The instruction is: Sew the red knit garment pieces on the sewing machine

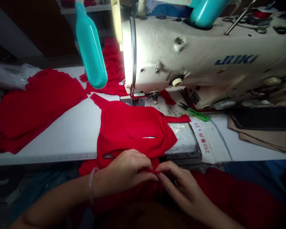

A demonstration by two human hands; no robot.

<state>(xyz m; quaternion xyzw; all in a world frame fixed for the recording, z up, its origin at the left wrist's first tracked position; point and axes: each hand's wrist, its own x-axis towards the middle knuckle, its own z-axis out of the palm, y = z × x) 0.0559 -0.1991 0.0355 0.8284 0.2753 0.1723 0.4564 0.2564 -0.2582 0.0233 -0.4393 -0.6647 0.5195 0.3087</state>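
My left hand (126, 171), with a clear bangle (91, 184) on its wrist, pinches a fold of red knit fabric (133, 133) at the front edge of the white sewing table (62, 140). My right hand (181, 187) holds the same fabric's edge, its fingertips close to those of my left hand. The fabric runs from my lap over the table edge towards the needle plate (143, 101) of a white JUKI sewing machine (205, 54). Its presser foot (133, 94) stands well beyond my hands.
A stack of cut red fabric (35, 108) lies at the table's left. Green-handled thread snips (195, 113) rest near the machine. A turquoise bottle (90, 47) hangs in front of the machine's end. A dark flat slab (259, 117) sits on tan paper sheets (259, 138) at right.
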